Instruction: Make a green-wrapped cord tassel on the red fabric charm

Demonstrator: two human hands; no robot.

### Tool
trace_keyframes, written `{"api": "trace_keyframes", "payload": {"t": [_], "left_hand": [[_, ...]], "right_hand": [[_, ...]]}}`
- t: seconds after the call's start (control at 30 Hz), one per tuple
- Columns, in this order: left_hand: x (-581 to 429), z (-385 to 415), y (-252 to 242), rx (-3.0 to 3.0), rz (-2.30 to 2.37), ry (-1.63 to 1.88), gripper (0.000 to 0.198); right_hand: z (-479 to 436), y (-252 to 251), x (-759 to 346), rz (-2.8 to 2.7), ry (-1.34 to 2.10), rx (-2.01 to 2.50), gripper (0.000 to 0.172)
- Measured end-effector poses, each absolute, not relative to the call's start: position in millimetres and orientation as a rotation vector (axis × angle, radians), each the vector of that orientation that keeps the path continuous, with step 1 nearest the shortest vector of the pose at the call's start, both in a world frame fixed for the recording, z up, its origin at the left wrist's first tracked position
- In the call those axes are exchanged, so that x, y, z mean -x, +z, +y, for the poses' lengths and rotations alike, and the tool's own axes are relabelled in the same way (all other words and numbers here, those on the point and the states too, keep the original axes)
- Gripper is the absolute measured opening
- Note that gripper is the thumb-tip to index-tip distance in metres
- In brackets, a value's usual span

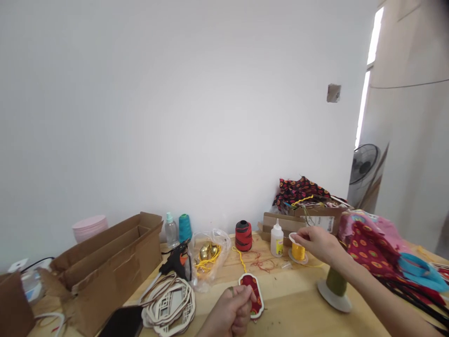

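Note:
My left hand (233, 306) is closed in a fist, the thumb pressed against the fingers. Whatever it may pinch is hidden. Right behind it lies a red patterned cloth pendant (257, 299) with a white scalloped frame, and a yellow cord loop (241, 259) runs from its top. Farther right, my right hand (317, 243) has its fingertips closed at the top rim of a spool of yellow cord (299, 251). A strand trails from that spool under the wrist. Below the right forearm stands a spool of olive-green cord (336, 283), partly covered.
Around the wooden table are a cardboard box (112, 271), white cut-out frames (168, 306), a glue gun (177, 262), bells in a plastic bag (209, 252), a red-black thread cone (243, 236) and a glue bottle (277, 239). Folded fabric (372, 252) is piled at right.

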State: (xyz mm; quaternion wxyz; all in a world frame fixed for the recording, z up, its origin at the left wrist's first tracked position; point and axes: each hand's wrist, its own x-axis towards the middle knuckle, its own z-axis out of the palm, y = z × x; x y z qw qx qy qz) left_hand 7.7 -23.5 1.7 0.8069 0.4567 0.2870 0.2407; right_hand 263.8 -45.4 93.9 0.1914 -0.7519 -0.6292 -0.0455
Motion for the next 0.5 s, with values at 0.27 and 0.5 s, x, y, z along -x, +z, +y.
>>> {"api": "trace_keyframes", "payload": {"t": [0.27,0.5], "left_hand": [[-9.0,-20.7,-3.0,-0.995,0.638,0.506,0.045],[-8.2,-20.9,0.6,-1.0,0.627,0.501,0.045]], "right_hand": [[-45.0,105.0,-276.3,-1.851,-0.063,2.052,0.037],[-29.7,121.2,-305.2,-1.772,-0.107,2.045,0.034]]}}
